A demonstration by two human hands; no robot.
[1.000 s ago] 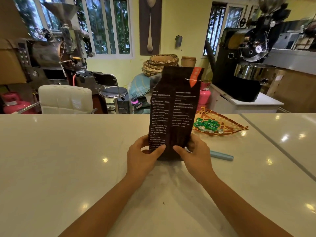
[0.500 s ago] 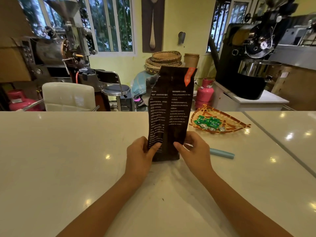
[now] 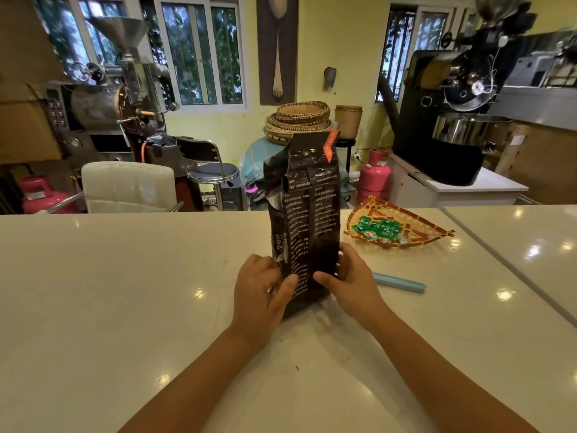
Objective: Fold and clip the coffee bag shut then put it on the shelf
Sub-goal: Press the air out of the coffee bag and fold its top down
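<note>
A dark brown coffee bag [image 3: 307,220] with white print and an orange tab at its top stands upright on the white counter [image 3: 125,292]. Its top is open and crumpled, leaning slightly left. My left hand [image 3: 260,290] grips the bag's lower left side, thumb across the front. On the lower right side my right hand [image 3: 349,278] holds it the same way. A light blue bag clip [image 3: 401,283] lies flat on the counter just right of my right hand, untouched.
A woven fan-shaped tray [image 3: 402,226] with green sachets sits behind the clip. A seam [image 3: 505,270] splits the counter at right. Beyond the counter are a white chair [image 3: 128,185], a stool, pink gas cylinders, stacked baskets and two coffee roasters.
The bag has been lowered and set upright on the counter, its top sagging and crumpling. Both hands stayed on its base.
</note>
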